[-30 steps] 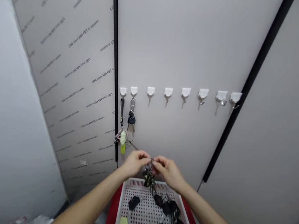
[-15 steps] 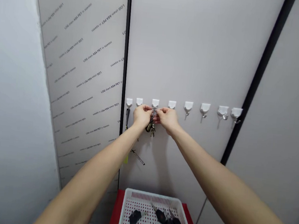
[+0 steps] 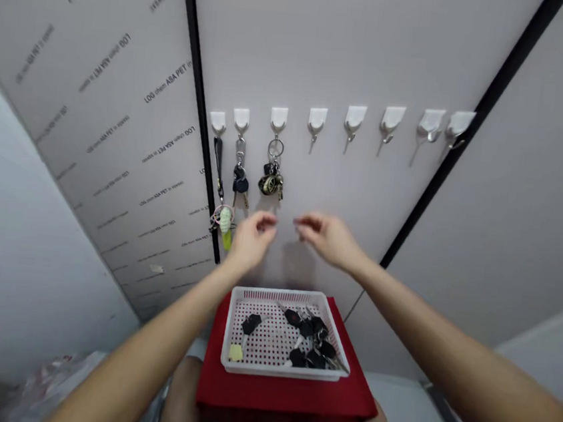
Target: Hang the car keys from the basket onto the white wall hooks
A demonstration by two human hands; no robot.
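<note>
Wall (image 3: pixel 358 51) shows keys (image 3: pixel 271 180) on three hooks, five hooks (image 3: pixel 315 122) bare, more keys (image 3: pixel 306 334) in the basket (image 3: pixel 253 291), left hand (image 3: pixel 253 238) and right hand (image 3: pixel 326 237) empty, fingers (image 3: pixel 310 222) loosely curled

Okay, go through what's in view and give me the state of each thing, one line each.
Left hand: empty, raised, fingers loosely curled.
Right hand: empty, raised, apart from the left hand.
Key bunch: hanging from the third hook.
Black-headed key: hanging from the second hook.
Lanyard with green charm: hanging from the first hook.
White plastic basket: resting on the red stand, holding loose black-headed keys.
</note>
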